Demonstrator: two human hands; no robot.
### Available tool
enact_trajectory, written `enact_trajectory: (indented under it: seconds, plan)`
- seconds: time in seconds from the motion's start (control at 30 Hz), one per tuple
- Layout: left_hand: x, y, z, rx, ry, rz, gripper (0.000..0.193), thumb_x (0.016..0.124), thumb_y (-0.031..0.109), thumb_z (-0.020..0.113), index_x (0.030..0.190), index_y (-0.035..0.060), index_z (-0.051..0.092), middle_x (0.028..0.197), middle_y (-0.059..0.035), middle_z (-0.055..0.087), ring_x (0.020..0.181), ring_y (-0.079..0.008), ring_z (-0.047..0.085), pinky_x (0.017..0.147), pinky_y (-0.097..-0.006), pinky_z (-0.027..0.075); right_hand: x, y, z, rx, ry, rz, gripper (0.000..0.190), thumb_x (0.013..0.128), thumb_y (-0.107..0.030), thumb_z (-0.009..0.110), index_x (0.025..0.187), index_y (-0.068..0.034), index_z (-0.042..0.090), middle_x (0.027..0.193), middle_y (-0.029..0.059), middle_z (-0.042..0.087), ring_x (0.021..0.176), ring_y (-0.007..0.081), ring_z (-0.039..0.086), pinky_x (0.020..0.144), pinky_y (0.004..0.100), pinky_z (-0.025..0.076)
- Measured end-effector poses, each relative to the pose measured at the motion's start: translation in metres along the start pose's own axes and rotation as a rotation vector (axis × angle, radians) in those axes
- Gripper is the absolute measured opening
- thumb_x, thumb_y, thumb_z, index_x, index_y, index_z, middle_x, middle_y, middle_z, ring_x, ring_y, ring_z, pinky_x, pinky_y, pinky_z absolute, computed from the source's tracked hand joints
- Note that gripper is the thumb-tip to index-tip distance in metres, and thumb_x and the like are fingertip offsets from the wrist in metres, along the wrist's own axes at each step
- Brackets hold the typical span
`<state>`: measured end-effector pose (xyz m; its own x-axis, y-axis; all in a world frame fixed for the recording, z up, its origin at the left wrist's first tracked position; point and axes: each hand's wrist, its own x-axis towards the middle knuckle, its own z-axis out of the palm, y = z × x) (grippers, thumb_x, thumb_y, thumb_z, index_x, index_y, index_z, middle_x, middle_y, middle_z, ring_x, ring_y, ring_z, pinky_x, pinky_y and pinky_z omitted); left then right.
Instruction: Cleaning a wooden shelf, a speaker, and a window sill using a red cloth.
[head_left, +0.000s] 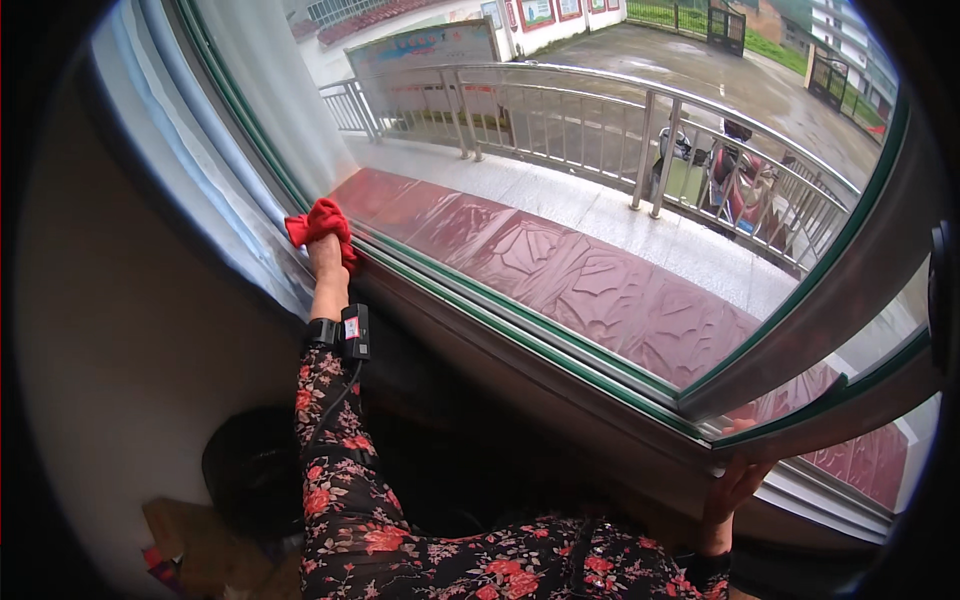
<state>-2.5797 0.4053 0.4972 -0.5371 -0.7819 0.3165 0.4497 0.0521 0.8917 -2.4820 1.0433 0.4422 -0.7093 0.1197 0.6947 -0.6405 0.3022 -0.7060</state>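
A bunched red cloth is in my left hand, against the lower left corner of the window, where the frame meets the curtain side. That arm is stretched out straight. At the lower right my right hand grips the bottom of a sliding window sash; its fingertips show through the glass just above the rail. Between my hands runs the window's lower rail, edged with green strips. The large glass pane stands above it.
A pale blue curtain hangs at the left. Below it are a dark round container and cardboard on the floor. Outside the glass lie a reddish ledge, a metal railing and a parked scooter.
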Motion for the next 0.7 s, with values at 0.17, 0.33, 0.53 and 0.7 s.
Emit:
enact_trajectory:
  seconds: [0.17,0.33,0.53,0.7]
  plan:
    - [-0.067,-0.031,0.019,0.311,0.137,0.506,0.046,0.084,0.023,0.06,0.124,0.007,0.045,0.097,-0.0022,0.051,0.089,-0.0122,0.051,0.076,-0.0266,0.043,-0.001,-0.008,0.011,0.028,-0.014,0.032,0.028,0.092,-0.009,0.04,0.119,0.002,0.041,0.107,0.0144,0.055,0.094,0.02,0.053,0.085,0.0324,0.043]
    - [-0.269,0.005,0.133,0.425,-0.196,1.161,0.043,0.09,0.028,0.055,0.125,0.004,0.045,0.14,-0.025,0.034,0.129,-0.0435,0.034,0.108,-0.0592,0.023,0.003,-0.008,0.004,-0.058,-0.049,-0.03,0.029,0.092,-0.008,0.039,0.119,0.002,0.041,0.108,0.0156,0.055,0.094,0.0207,0.053,0.085,0.0343,0.043]
    - [-0.269,0.0,0.11,0.507,-0.537,1.059,0.043,0.084,0.025,0.062,0.122,0.0115,0.047,0.13,-0.0248,0.042,0.119,-0.049,0.043,0.102,-0.0587,0.032,-0.003,-0.004,0.002,0.068,0.09,0.159,0.035,0.087,-0.009,0.041,0.118,0.005,0.041,0.108,0.0177,0.056,0.097,0.0252,0.053,0.092,0.041,0.041]
    - [-0.132,-0.027,0.041,0.587,0.022,0.66,0.053,0.085,0.017,0.061,0.132,0.0026,0.04,0.123,-0.0119,0.052,0.114,-0.0227,0.05,0.1,-0.0347,0.038,-0.006,-0.004,0.006,-0.009,0.115,0.151,0.035,0.087,-0.007,0.04,0.12,0.005,0.04,0.109,0.018,0.056,0.095,0.0245,0.054,0.089,0.0393,0.043]
